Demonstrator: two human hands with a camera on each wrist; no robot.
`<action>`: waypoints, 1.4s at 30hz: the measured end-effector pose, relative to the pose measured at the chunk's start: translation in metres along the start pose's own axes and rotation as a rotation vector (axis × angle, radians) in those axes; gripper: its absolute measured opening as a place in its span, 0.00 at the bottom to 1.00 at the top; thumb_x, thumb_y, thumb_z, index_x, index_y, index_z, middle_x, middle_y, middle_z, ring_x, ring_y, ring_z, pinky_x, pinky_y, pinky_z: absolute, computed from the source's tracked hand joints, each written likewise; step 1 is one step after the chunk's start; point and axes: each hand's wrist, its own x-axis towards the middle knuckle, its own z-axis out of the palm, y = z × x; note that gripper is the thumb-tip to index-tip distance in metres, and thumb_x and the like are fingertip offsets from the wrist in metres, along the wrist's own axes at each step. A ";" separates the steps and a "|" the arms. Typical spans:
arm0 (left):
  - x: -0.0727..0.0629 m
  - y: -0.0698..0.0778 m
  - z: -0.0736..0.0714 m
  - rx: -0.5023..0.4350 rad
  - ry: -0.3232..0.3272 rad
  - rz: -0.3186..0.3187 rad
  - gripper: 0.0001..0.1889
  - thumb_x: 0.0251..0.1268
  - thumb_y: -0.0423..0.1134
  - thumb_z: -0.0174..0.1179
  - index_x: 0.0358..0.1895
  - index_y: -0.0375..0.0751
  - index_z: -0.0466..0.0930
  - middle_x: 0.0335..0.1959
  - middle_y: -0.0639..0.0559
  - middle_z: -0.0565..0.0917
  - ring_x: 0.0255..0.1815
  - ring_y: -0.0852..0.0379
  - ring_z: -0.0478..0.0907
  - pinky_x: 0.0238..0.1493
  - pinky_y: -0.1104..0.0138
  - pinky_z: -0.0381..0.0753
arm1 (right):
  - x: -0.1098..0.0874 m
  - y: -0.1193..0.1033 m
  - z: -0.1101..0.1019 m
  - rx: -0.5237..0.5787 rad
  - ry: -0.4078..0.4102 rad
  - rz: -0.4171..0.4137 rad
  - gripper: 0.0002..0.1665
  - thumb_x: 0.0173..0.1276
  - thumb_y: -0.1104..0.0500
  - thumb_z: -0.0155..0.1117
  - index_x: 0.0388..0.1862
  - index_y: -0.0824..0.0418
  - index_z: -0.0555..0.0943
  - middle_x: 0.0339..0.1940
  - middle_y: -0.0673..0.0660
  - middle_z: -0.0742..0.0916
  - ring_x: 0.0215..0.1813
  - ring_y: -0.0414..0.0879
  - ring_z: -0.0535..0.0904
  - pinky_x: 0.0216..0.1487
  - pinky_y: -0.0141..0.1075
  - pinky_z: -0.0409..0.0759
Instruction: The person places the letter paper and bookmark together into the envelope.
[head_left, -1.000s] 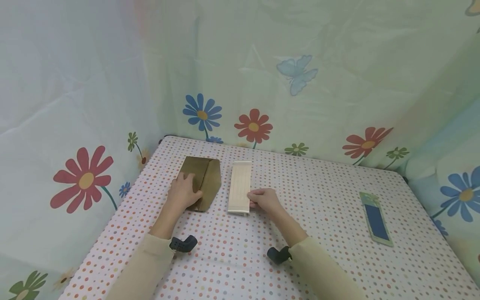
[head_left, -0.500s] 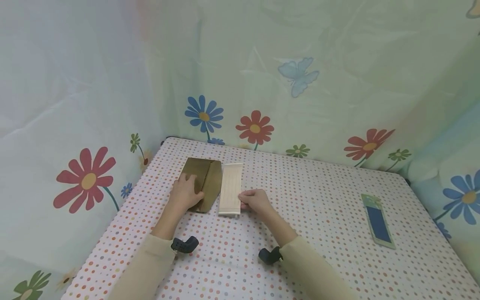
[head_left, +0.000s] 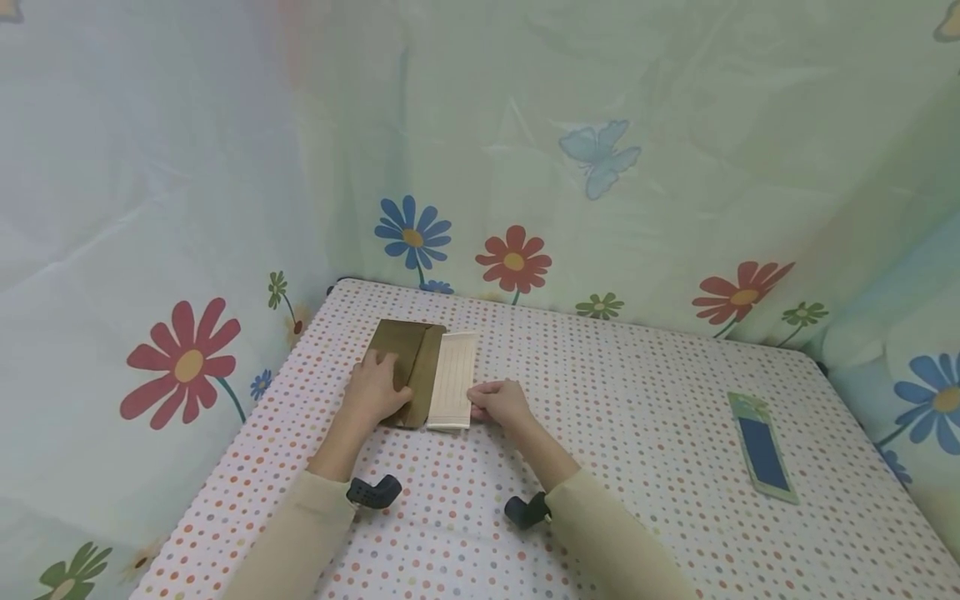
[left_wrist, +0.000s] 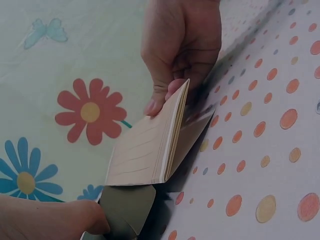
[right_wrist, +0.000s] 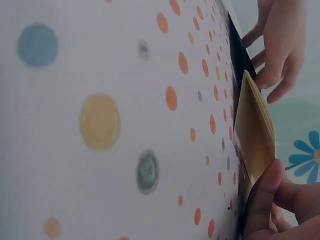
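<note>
An olive-brown envelope (head_left: 401, 340) lies on the dotted tabletop, its flap side to the right. My left hand (head_left: 372, 390) rests on it with spread fingers, the thumb near the flap crease. Between thumb and fingers, my right hand (head_left: 504, 406) pinches the right edge of a folded sheet of cream lined letter paper (head_left: 453, 379). The paper's left side overlaps the envelope's flap. In the left wrist view the folded paper (left_wrist: 142, 145) is tilted, with its layers parted at the near end. From the right wrist view, the paper's underside (right_wrist: 255, 135) shows as raised off the cloth.
A pale green strip with a dark blue panel (head_left: 763, 450) lies at the right of the table. The dotted cloth (head_left: 600, 400) spreads between it and my right hand. Flower-printed curtains (head_left: 450, 125) stand behind and at both sides.
My right hand has carried the folded letter paper leftward, from beside the envelope to over its flap. My left hand stays on the envelope. The view has shifted slightly.
</note>
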 end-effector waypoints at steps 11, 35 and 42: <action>0.001 -0.004 -0.004 0.000 0.002 -0.009 0.35 0.55 0.48 0.61 0.67 0.40 0.65 0.67 0.34 0.61 0.62 0.32 0.66 0.54 0.42 0.73 | -0.001 -0.002 0.005 -0.015 -0.014 -0.051 0.13 0.61 0.60 0.66 0.43 0.66 0.82 0.33 0.58 0.88 0.24 0.37 0.83 0.35 0.28 0.83; -0.002 0.000 0.008 0.019 0.007 0.001 0.35 0.55 0.49 0.63 0.66 0.40 0.67 0.68 0.33 0.62 0.64 0.32 0.65 0.56 0.42 0.73 | -0.006 0.006 -0.003 -1.165 -0.261 -0.845 0.41 0.65 0.37 0.56 0.71 0.57 0.65 0.75 0.55 0.63 0.75 0.52 0.59 0.73 0.44 0.60; -0.001 0.001 0.003 0.041 0.021 -0.001 0.34 0.56 0.49 0.63 0.66 0.40 0.67 0.67 0.34 0.63 0.65 0.33 0.65 0.57 0.43 0.73 | -0.004 0.003 -0.001 -1.167 -0.290 -0.816 0.40 0.67 0.35 0.52 0.72 0.55 0.64 0.76 0.54 0.63 0.75 0.52 0.60 0.73 0.45 0.60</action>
